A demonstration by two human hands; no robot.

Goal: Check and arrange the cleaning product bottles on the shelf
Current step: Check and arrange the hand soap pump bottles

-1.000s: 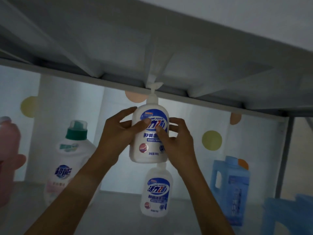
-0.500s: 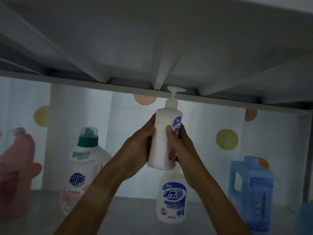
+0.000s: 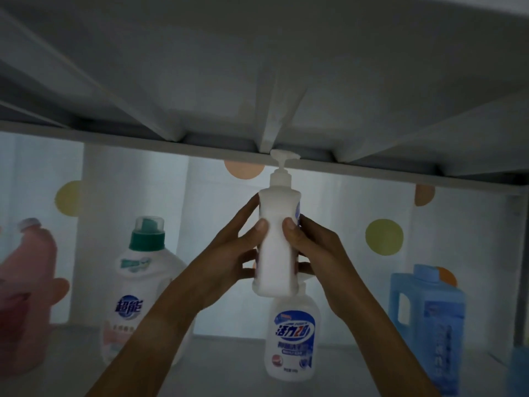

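I hold a white pump bottle (image 3: pixel 276 253) upright in mid-air with both hands, its plain side toward me and its blue label turned away to the right. My left hand (image 3: pixel 229 259) grips its left side, my right hand (image 3: pixel 312 250) its right, thumbs on the front. The pump head sits just under the upper shelf's edge (image 3: pixel 171 141). Directly below and behind stands a second white pump bottle (image 3: pixel 292 339) with a blue label, on the shelf board (image 3: pixel 223 368).
On the shelf stand a pink jug (image 3: pixel 25 296) at far left, a white detergent bottle with a green cap (image 3: pixel 143 287), and a blue jug (image 3: pixel 426 322) at right. A dotted white sheet (image 3: pixel 383 236) hangs behind. A blue object (image 3: pixel 519 371) shows at the right edge.
I have turned the held pump bottle about its upright axis, so its blue label swung from facing me round to the right. The camera view shifted slightly left.
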